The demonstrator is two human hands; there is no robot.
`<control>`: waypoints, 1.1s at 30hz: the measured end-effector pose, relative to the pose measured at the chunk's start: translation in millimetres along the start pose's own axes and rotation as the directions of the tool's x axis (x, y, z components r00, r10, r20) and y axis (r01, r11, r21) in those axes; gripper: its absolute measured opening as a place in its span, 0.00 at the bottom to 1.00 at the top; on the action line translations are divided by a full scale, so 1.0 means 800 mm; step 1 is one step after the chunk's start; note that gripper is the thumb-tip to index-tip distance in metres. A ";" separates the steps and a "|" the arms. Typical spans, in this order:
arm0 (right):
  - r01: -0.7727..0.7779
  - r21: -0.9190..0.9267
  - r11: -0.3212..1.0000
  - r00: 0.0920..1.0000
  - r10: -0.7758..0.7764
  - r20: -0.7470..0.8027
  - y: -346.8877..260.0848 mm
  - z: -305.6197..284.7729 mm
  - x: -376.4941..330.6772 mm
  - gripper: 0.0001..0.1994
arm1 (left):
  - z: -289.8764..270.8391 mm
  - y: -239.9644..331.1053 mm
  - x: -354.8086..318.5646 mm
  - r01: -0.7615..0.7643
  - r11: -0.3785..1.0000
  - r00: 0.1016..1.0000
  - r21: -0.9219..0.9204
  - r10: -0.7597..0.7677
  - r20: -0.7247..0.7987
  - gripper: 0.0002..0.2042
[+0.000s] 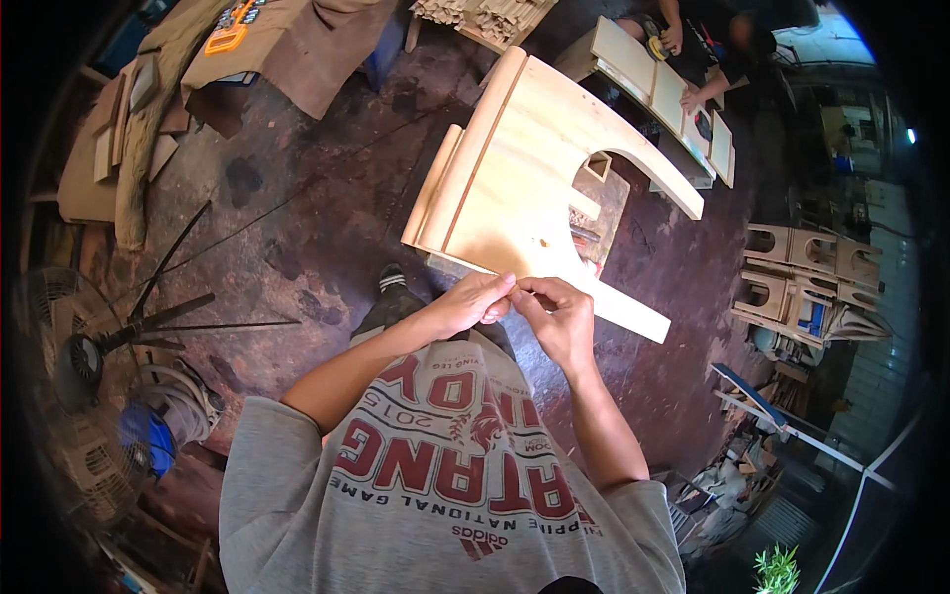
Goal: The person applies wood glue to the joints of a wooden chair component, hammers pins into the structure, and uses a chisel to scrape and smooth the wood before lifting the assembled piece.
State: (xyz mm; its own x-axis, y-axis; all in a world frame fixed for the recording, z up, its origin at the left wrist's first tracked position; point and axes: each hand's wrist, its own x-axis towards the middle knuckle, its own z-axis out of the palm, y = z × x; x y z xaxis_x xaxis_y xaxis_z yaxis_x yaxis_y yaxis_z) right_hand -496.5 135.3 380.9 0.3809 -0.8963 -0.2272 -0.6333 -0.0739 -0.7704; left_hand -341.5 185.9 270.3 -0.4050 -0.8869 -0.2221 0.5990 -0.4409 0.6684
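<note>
My left hand and my right hand meet in front of my shirt, thumbs and fingertips pinched together. Whatever lies between the fingertips is too small to make out. Just beyond them is a pale wooden panel with a large curved cutout on its right side and a rounded rail along its left. The near edge of the panel lies right by my fingers; I cannot tell whether they touch it. Through the cutout, part of a support with wood pieces on it shows.
Top right, a co-worker's hand holds a yellow tool over flat wooden panels. A black fan stands at the left. A brown-covered table is at the upper left, cut wood sticks beyond. Wooden frames are stacked at right.
</note>
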 end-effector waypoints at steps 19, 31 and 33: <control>0.225 -0.170 0.959 0.968 -0.239 -0.070 0.026 0.003 0.008 0.08 | 0.014 -0.017 0.015 -0.031 0.999 0.979 -0.021 0.026 -0.204 0.25; 0.371 -0.519 0.770 0.879 -0.472 -0.071 0.051 -0.012 0.084 0.04 | 0.000 -0.016 -0.002 0.067 0.963 0.981 -0.262 -0.112 -0.160 0.13; 0.417 -0.525 0.742 0.864 -0.502 -0.023 0.057 -0.011 0.092 0.03 | 0.000 -0.016 -0.017 0.081 0.939 0.975 -0.334 -0.143 -0.167 0.10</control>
State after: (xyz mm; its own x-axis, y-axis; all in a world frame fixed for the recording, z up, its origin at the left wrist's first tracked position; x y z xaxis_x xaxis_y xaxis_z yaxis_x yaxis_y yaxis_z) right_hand -503.3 62.4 334.1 0.6320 -0.7476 0.2043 -0.6646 -0.6583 -0.3533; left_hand -343.4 203.7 264.5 -0.3653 -0.8252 -0.4309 0.7605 -0.5315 0.3731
